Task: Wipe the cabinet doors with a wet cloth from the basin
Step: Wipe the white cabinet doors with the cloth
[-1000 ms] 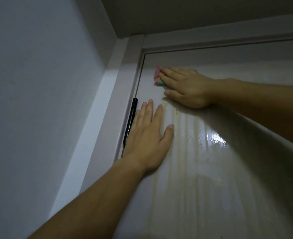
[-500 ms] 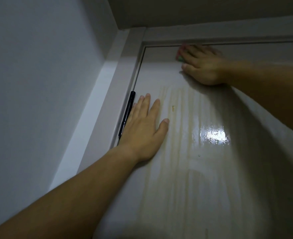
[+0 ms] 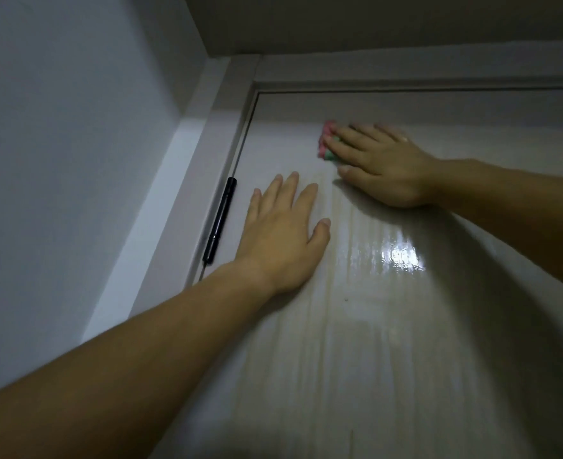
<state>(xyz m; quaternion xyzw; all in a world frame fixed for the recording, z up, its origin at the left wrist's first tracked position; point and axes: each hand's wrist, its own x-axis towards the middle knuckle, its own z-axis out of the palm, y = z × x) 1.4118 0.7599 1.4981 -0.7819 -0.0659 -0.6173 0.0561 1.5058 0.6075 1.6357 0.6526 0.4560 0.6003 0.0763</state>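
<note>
A pale, glossy cabinet door (image 3: 389,326) fills the view, streaked with wet vertical marks. My right hand (image 3: 379,164) lies flat near the door's top, its straight fingers pressing a pink and green cloth (image 3: 326,140) against the surface; only the cloth's left edge shows past my fingertips. Lower down and to the left, my left hand (image 3: 283,236) rests flat on the door with fingers spread, holding nothing.
A black hinge (image 3: 220,220) runs along the door's left edge beside my left hand. The white door frame (image 3: 207,160) meets a grey wall (image 3: 58,160) on the left. The ceiling (image 3: 372,21) lies just above the frame's top rail.
My right hand slid up with the cloth to the door's top edge, then came back down and left. My left hand stayed flat on the door.
</note>
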